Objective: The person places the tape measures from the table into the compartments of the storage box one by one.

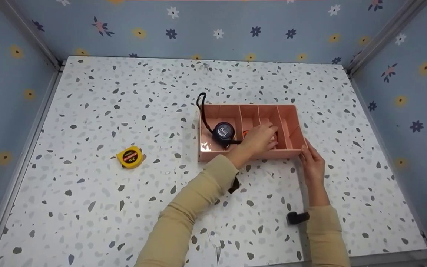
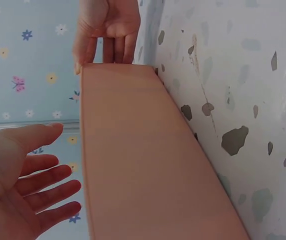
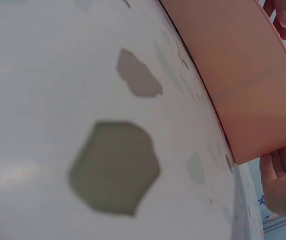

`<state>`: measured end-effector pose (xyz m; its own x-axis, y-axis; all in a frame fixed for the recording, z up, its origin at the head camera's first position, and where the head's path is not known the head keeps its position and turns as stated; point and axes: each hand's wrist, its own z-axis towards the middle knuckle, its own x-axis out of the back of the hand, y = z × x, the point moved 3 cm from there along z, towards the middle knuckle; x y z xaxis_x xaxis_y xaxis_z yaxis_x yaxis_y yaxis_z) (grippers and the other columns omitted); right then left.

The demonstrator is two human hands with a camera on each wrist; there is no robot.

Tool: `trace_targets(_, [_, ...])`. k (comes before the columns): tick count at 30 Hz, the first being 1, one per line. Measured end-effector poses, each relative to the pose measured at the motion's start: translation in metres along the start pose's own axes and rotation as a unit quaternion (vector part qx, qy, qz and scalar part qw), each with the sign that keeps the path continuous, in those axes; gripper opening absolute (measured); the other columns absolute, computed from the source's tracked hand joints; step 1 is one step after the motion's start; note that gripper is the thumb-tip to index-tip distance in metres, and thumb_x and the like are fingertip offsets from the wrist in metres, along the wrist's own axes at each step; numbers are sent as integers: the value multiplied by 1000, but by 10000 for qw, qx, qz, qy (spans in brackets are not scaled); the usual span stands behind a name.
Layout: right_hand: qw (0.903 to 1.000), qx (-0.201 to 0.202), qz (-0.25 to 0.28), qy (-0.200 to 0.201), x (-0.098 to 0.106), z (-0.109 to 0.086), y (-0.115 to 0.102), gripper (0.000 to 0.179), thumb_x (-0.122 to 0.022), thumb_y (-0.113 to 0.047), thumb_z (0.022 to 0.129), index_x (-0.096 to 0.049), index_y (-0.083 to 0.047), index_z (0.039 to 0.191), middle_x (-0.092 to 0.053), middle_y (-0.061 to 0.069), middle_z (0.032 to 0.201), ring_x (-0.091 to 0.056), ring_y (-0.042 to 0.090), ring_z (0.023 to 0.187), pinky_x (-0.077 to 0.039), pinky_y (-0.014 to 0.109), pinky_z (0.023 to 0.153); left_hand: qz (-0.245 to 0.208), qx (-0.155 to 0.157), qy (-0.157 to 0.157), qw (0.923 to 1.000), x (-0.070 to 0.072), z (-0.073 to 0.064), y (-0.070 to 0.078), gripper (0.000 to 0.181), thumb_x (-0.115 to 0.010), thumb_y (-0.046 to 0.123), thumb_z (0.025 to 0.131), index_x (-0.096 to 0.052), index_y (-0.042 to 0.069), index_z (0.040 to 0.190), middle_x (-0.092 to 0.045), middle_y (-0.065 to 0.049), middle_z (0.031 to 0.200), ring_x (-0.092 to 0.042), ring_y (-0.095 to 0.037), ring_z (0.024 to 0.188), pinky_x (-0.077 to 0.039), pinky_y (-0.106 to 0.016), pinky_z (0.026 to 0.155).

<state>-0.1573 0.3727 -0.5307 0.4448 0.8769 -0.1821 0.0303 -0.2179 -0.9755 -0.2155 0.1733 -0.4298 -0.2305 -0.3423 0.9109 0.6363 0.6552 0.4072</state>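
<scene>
A pink divided box (image 1: 217, 155) lies lengthwise on the speckled table. My left hand (image 1: 260, 139) reaches over its front into the middle compartments; in the left wrist view its fingers are spread and nothing shows between them. Beside that hand, a small orange-edged thing (image 1: 245, 132) is mostly hidden. My right hand (image 1: 313, 161) holds the box's front right corner, its thumb at the rim and its fingers along the end wall. A black tape measure (image 1: 224, 131) marked 5m sits in the large left compartment, its cord loop hanging over the back rim.
A yellow tape measure (image 1: 130, 157) marked 2m lies on the table left of the box. Flower-patterned panels (image 1: 213, 29) wall the table at the back and both sides. A metal rail (image 1: 391, 256) runs along the front right edge.
</scene>
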Motion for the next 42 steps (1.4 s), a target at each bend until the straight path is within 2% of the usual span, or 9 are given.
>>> trace_targets(4, [10000, 8, -59, -1, -4, -4, -5, 46, -64, -21, 81, -52, -9, 123, -47, 4, 129, -44, 17, 117, -38, 26, 91, -156, 12, 95, 9998, 7, -7, -1, 42, -57, 25, 86, -52, 3, 122, -51, -10, 120, -48, -20, 109, -40, -29, 90])
trace_targets(10, [10000, -40, 29, 18, 3, 4, 5, 47, -68, -24, 78, -56, -12, 121, -49, 2, 128, -45, 16, 116, -40, 25, 90, -415, 102, 112, 9990, 18, -18, -5, 47, -57, 26, 86, -48, 3, 126, -46, -11, 128, -43, -21, 116, -35, -29, 95])
trace_targets(15, [9997, -179, -2, 171, 4, 4, 5, 49, -68, -26, 77, -54, -13, 123, -49, 0, 128, -44, 15, 117, -40, 23, 89, -516, 76, 331, 9981, 28, -30, -9, 47, -59, 26, 85, -48, 5, 126, -49, -8, 125, -47, -20, 112, -38, -28, 92])
trace_targets(22, [9977, -571, 254, 276, -9, -11, -15, 45, -62, -13, 83, -49, -7, 126, -45, 3, 131, -40, 19, 121, -37, 26, 93, -823, 306, 529, 9947, 39, -48, -18, 50, -60, 26, 84, -46, 7, 128, -54, -5, 116, -52, -15, 101, -42, -23, 84])
trace_targets(25, [9972, -659, 238, 257, -10, -11, -17, 44, -61, -12, 84, -49, -8, 126, -45, 2, 131, -38, 18, 122, -36, 26, 94, -866, 370, 582, 9939, 44, -56, -22, 50, -60, 26, 84, -46, 6, 128, -52, -7, 120, -50, -17, 106, -40, -24, 88])
trace_targets(29, [9984, -477, 212, 236, -9, -10, -14, 43, -62, -13, 83, -51, -8, 124, -47, 3, 129, -41, 18, 120, -37, 26, 92, -892, 370, 691, 9929, 48, -68, -31, 49, -60, 25, 84, -47, 4, 126, -50, -9, 124, -47, -20, 112, -37, -28, 93])
trace_targets(34, [9991, -28, 432, 35, -3, -5, -3, 43, -67, -17, 79, -56, -8, 120, -52, 2, 124, -46, 18, 115, -40, 26, 89, -739, 356, 840, 9931, 51, -81, -42, 47, -61, 24, 84, -50, 5, 125, -55, -7, 116, -51, -20, 105, -42, -30, 86])
trace_targets(35, [9987, -38, 509, 30, -4, -5, -4, 43, -67, -16, 79, -55, -7, 120, -52, 3, 124, -46, 18, 116, -40, 26, 90, -700, 393, 837, 9932, 51, -83, -44, 47, -61, 25, 84, -50, 6, 125, -55, -8, 115, -51, -20, 105, -42, -31, 86])
trace_targets(42, [9967, -521, 473, 401, -11, -10, -16, 40, -63, -9, 81, -54, -6, 120, -49, 5, 127, -43, 18, 118, -39, 26, 91, -746, 414, 1084, 9904, 52, -100, -56, 45, -61, 25, 84, -51, 3, 123, -53, -10, 118, -49, -22, 109, -38, -33, 91])
